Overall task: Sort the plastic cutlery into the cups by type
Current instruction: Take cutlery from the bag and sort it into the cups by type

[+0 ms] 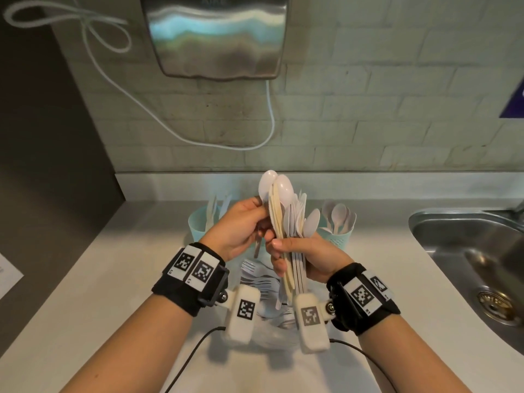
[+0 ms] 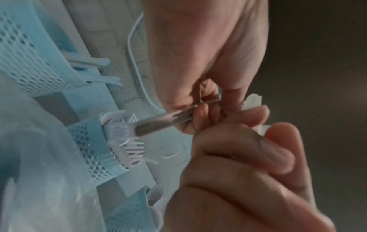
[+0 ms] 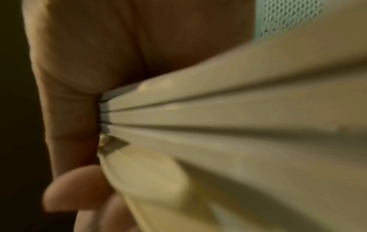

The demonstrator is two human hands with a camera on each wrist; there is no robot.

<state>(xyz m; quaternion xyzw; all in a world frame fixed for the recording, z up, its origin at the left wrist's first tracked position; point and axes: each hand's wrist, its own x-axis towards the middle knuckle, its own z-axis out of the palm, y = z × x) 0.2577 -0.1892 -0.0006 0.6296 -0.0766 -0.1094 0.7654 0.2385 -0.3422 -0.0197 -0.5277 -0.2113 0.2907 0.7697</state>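
Note:
My right hand (image 1: pixel 286 251) grips a bundle of white and cream plastic cutlery (image 1: pixel 286 211) upright by its handles (image 3: pixel 218 117), above the counter; spoons and serrated knives show at its top. My left hand (image 1: pixel 261 222) pinches a single piece beside the bundle, and its greyish handle (image 2: pixel 164 122) sticks out below the fingers (image 2: pixel 200 116). Three teal perforated cups stand behind. The left cup (image 1: pixel 200 225) holds knives. The right cup (image 1: pixel 340 236) holds spoons. The middle cup (image 2: pixel 89 149), hidden by my hands in the head view, holds forks.
A clear plastic bag of loose cutlery (image 1: pixel 262 282) lies on the pale counter (image 1: pixel 127 265) under my hands. To the right is a steel sink (image 1: pixel 467 265). On the tiled wall hangs a hand dryer (image 1: pixel 215 38) with a white cable (image 1: pixel 272 114).

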